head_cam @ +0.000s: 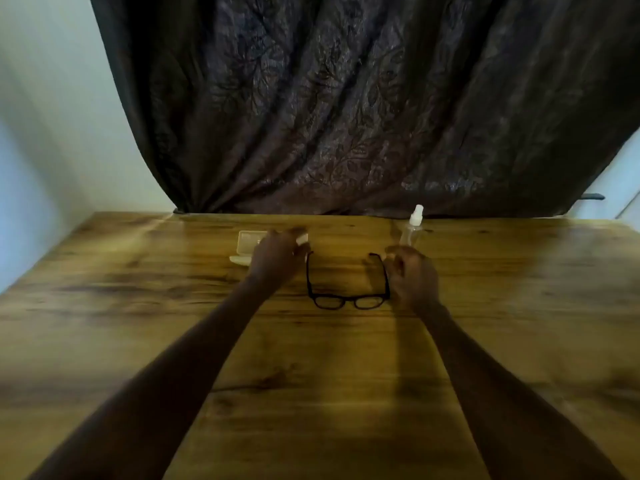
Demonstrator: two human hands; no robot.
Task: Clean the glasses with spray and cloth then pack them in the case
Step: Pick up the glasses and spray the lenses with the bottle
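Glasses on the counter, cleaning apparently not begun.

Glasses (348,287) lie at the centre of the counter (138,306) with arms unfolded and pointing to 12 o'clock, lenses toward the person. Left hand (277,254) reaches over the case (247,249) at 10 o'clock, fingers loosely spread; blur hides whether it touches anything. Right hand (414,275) hovers just beside the right arm of the frame, fingers half curled and apart, gripping nothing I can see. Spray (412,226) stands upright at 1 o'clock, untouched. Case looks open, but its contents are hidden; no cloth can be made out. Judging from this, spraying, wiping and packing all remain.
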